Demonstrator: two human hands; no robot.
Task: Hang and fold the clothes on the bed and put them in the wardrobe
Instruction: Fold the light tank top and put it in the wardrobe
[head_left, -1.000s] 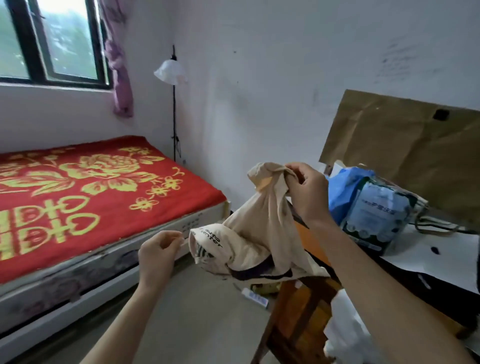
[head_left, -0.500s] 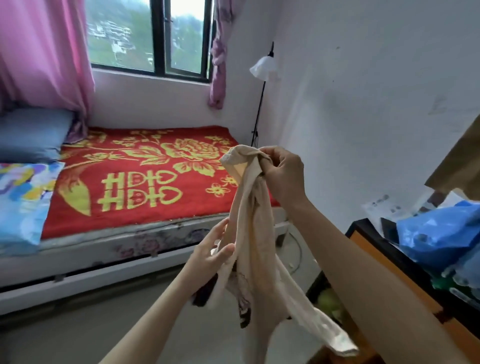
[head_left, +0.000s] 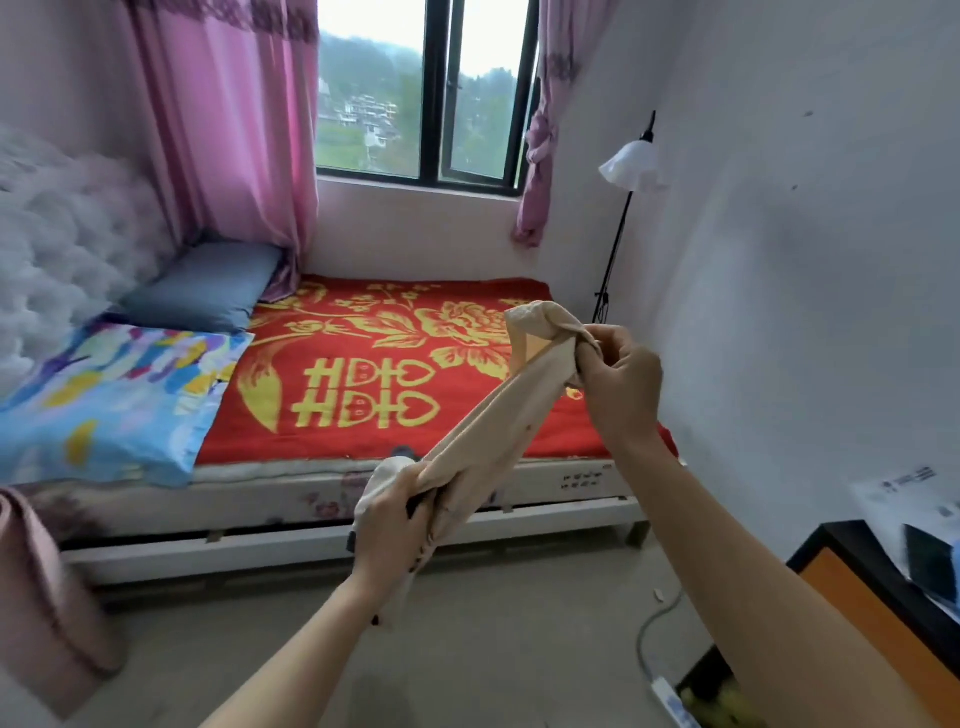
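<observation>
A cream garment (head_left: 498, 415) with dark print stretches in the air between my two hands, in front of the bed. My right hand (head_left: 621, 387) grips its bunched upper end at chest height on the right. Lower and further left, my left hand (head_left: 389, 525) grips the other end, with a little cloth hanging below the fist. The bed (head_left: 363, 374) behind has a red blanket with yellow flowers. No wardrobe is in view.
A blue pillow (head_left: 208, 286) and a colourful pillow (head_left: 114, 395) lie at the bed's left. A floor lamp (head_left: 628, 171) stands in the right corner. A dark desk (head_left: 883, 587) is at right, a power strip (head_left: 670, 701) on the floor, pink cloth (head_left: 47, 597) at left.
The view has swung left from the desk to face the bed. My left hand has closed on the garment's lower end and the cloth is now pulled out between both hands.
</observation>
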